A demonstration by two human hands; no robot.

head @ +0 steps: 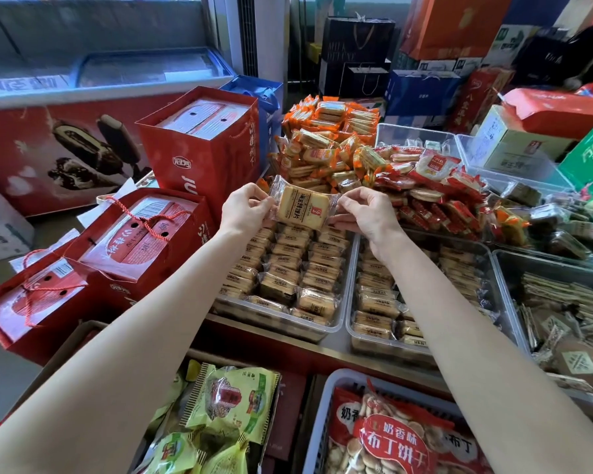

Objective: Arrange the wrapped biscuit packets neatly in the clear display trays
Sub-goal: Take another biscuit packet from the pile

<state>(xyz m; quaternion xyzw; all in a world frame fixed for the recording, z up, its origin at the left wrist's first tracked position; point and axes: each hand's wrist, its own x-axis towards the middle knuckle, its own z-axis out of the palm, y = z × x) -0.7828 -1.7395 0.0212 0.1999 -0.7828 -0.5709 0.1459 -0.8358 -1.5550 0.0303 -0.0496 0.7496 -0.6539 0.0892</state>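
A clear-wrapped biscuit packet (303,206) with a yellow biscuit and dark print is held up between both hands. My left hand (245,208) pinches its left wrapper end, and my right hand (368,215) pinches its right end. The packet hovers above the far end of a clear display tray (343,313) filled with rows of the same packets. A second clear tray (351,333) to its right holds more of them, partly hidden by my right forearm.
Orange packets (326,138) and red packets (435,189) are heaped behind the trays. Red gift bags (199,148) stand at the left. A tray of dark packets (562,323) sits at the right. Green snack bags (233,401) and a basket of biscuit bags (391,436) lie below.
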